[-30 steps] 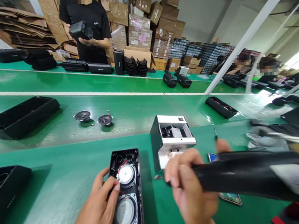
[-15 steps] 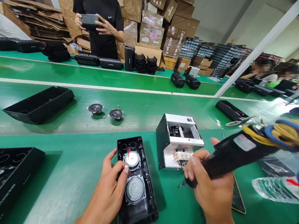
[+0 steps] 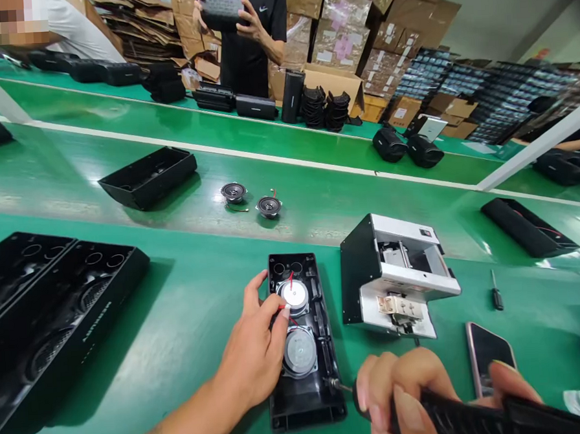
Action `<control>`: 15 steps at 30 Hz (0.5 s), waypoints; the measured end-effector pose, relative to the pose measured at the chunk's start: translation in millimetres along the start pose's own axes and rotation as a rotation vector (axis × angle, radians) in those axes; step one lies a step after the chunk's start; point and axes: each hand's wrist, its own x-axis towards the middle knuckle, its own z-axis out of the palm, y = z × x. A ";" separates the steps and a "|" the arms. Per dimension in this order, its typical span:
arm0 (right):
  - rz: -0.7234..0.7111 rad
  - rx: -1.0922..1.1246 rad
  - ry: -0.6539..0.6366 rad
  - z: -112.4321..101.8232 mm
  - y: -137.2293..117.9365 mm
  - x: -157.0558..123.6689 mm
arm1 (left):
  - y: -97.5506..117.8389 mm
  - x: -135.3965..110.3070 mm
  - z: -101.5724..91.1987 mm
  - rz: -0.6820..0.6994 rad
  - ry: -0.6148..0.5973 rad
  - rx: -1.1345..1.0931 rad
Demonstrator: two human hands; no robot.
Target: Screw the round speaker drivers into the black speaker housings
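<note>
A black speaker housing [image 3: 308, 397] lies open on the green bench, with two round silver-backed speaker drivers [image 3: 299, 351] inside. My left hand [image 3: 252, 348] rests over its left side, thumb and finger pinching a red wire with a white connector [image 3: 286, 310] above the upper driver. My right hand [image 3: 400, 386] is wrapped round a black electric screwdriver [image 3: 456, 415], whose bit points left. The bit's tip is over the housing's lower right side, near the wall; whether it touches a screw I cannot tell.
A white and black machine [image 3: 400, 269] stands right of the housing. A phone [image 3: 489, 355] and a small screwdriver [image 3: 497, 293] lie farther right. More housings [image 3: 105, 304] sit at left. Two loose drivers [image 3: 269, 207] lie ahead. Across the bench a person [image 3: 247, 51] holds a black speaker.
My right hand has brought the electric screwdriver down and left, its bit now over the housing. My left hand keeps its pinch on the wire. The view has shifted left.
</note>
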 end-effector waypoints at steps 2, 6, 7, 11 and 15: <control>-0.035 0.002 0.085 14.2 4.6 -2.9 | 1.5 -1.1 -0.7 -0.003 -0.014 -0.002; -0.027 0.020 0.249 36.7 0.3 -3.2 | 5.0 -2.1 -1.9 -0.001 -0.028 -0.013; -0.016 0.020 0.275 39.7 -1.0 -2.8 | 5.6 -1.9 -1.9 -0.001 -0.030 -0.014; -0.016 0.021 0.244 37.6 2.4 -2.3 | 4.8 -0.7 -1.1 -0.003 -0.032 -0.009; -0.058 0.051 0.137 25.0 14.0 -4.3 | 0.0 -0.7 1.3 0.010 -0.017 0.000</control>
